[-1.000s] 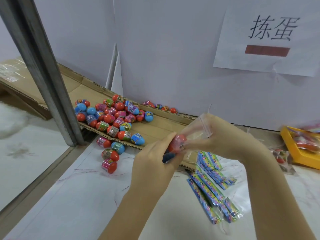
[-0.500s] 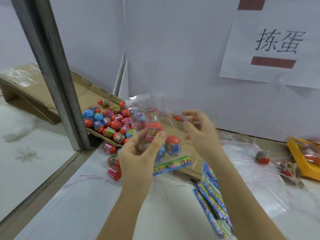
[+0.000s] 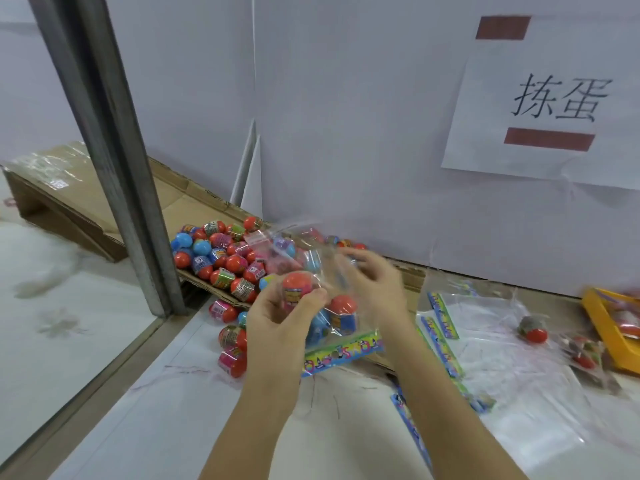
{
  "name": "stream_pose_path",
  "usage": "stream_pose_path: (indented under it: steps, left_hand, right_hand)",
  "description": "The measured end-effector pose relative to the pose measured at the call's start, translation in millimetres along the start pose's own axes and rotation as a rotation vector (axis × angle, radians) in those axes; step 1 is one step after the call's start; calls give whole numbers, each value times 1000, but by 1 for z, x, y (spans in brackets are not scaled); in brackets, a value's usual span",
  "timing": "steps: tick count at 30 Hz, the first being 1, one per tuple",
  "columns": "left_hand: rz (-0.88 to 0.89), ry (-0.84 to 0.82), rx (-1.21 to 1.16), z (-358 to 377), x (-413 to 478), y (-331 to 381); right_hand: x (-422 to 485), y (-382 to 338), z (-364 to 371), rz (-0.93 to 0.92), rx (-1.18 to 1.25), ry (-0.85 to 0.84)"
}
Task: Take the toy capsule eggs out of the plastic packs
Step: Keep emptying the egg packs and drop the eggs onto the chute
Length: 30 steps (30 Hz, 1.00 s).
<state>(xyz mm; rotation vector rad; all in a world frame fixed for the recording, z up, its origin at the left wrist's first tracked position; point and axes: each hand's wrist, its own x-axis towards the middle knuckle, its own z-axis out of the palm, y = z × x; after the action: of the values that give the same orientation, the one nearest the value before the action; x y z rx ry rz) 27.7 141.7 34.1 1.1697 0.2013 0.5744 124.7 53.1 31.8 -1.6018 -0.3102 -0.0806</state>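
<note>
Pack point(image 3: 341, 336) held over table point(image 3: 166, 417), just before egg pile point(image 3: 221, 261) on cardboard point(image 3: 197, 209); 3 eggs seen inside. L hand point(image 3: 277, 327) clamps orange-top egg point(image 3: 296, 284) thru plastic. R hand point(image 3: 375, 289) at pack top, blurred; grip can't tell. Flat packs point(image 3: 443, 320) lie to right.

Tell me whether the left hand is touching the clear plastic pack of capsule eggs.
Touching. The head view shows the left hand gripping the clear plastic pack, thumb and fingers wrapped round an orange-topped egg inside it.
</note>
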Motion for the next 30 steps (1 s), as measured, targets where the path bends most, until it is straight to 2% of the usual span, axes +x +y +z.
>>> stream_pose_path:
  steps: [2, 3, 5, 6, 8, 12, 16, 21, 25, 28, 30]
  left_hand:
    - [14, -37, 102, 1, -1, -5]
    - [23, -60, 140, 4, -2, -6]
    - [66, -98, 184, 7, -7, -6]
    - [96, -129, 204, 9, -8, -6]
    - [147, -167, 254, 12, -13, -5]
    - [236, -192, 293, 14, -21, -7]
    - [290, -230, 326, 15, -24, -8]
    - [291, -260, 270, 14, -25, -7]
    - [233, -246, 181, 16, -24, -7]
    - [144, -208, 87, 18, -22, -6]
    - [93, -195, 25, 18, -21, -4]
  right_hand:
    - [-7, -26, -23, -83, 238, 136]
    - [-13, -41, -37, -162, 334, 143]
    - [-25, -67, -60, -329, 466, -20]
    - [-33, -81, -65, -388, 455, -134]
    - [-48, -95, -67, -458, 307, -228]
    - [-55, -92, -65, -593, -366, 25]
    - [-55, -89, -65, -588, -583, 87]
    - [-54, -88, -67, -541, -640, 23]
    - [-54, -88, -66, -468, -543, -34]
    - [-51, -87, -70, -406, -295, -39]
    - [-48, -84, -77, -265, -188, -171]
